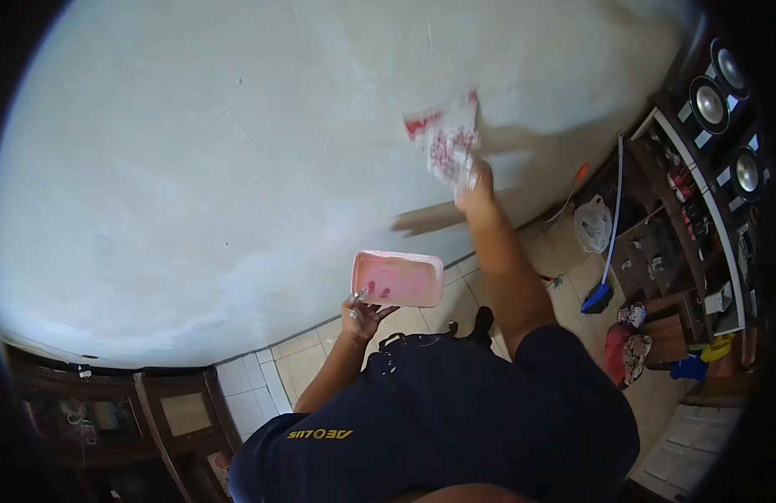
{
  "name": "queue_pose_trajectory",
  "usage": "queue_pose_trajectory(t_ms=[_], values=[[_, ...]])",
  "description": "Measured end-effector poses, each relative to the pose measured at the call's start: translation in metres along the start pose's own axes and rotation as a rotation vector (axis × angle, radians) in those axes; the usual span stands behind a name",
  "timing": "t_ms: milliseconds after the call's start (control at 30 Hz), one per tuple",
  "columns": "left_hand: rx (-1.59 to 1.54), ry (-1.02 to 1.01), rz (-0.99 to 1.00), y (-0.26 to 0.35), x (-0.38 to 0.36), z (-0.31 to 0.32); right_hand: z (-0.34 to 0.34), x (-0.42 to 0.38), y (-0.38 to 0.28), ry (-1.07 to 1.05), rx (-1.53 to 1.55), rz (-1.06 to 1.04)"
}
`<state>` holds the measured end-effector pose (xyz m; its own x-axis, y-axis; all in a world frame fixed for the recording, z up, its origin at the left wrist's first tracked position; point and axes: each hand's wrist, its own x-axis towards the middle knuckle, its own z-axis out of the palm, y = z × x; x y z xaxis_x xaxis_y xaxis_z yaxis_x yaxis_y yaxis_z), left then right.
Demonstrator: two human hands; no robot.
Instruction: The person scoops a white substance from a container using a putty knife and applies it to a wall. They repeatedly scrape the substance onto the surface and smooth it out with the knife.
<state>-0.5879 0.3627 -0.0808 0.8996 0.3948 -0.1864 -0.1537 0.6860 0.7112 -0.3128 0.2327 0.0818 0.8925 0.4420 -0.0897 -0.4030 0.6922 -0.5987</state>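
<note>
My right hand (477,186) is raised in front of the pale wall (195,142), its fingers wrapped round the narrow end of a red putty scraper (448,141). White smears cover much of the scraper, and motion blurs it slightly; its wide edge points up and is at or close to the wall. Lower down, my left hand (363,318) grips a pink rectangular plastic tub (439,281) by its near left corner. The tub is tilted so its inside shows, with pale residue and darker pink spots. White smears mark my left fingers.
At right, a blue broom (599,298) leans by a dark shelf unit (656,210) with speakers beyond it. A white plastic bag (593,224) hangs or rests near the wall. Dark wooden cabinets (166,411) stand at lower left; the floor is tiled (300,344).
</note>
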Motion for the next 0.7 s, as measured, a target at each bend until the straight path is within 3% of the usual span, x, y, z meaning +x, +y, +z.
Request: queue_pose_trajectory(t_ms=[67,167,200,267,333,433,533,600,667,700], values=[[-0.043,0.072,-0.051,-0.001,0.002,-0.008,-0.083,0.006,0.065,-0.048,0.071,0.047],[0.018,0.102,-0.094,0.011,-0.004,0.008,-0.119,-0.029,0.077,-0.111,0.186,0.156],[0.083,-0.038,-0.006,0.01,-0.007,0.006,-0.126,-0.029,0.073,-0.113,0.11,0.081],[0.051,0.001,-0.056,0.008,0.0,-0.002,-0.093,-0.044,0.028,-0.099,0.038,0.001],[0.03,0.033,-0.1,0.008,0.001,-0.006,-0.033,-0.029,-0.031,-0.402,0.15,-0.22],[0.025,0.083,-0.109,0.012,0.002,-0.003,0.041,-0.014,-0.093,-0.484,0.253,-0.272],[0.013,0.068,-0.117,0.013,0.0,0.009,0.062,0.008,-0.098,-0.312,-0.009,-0.309],[-0.014,0.092,-0.091,0.016,-0.003,0.02,0.029,0.029,-0.065,-0.13,-0.035,-0.261],[-0.03,0.078,-0.104,0.016,-0.002,0.018,-0.02,0.009,-0.019,-0.174,0.0,-0.162],[-0.047,0.071,-0.118,0.015,-0.002,0.015,-0.062,0.024,0.021,-0.053,0.008,-0.049]])
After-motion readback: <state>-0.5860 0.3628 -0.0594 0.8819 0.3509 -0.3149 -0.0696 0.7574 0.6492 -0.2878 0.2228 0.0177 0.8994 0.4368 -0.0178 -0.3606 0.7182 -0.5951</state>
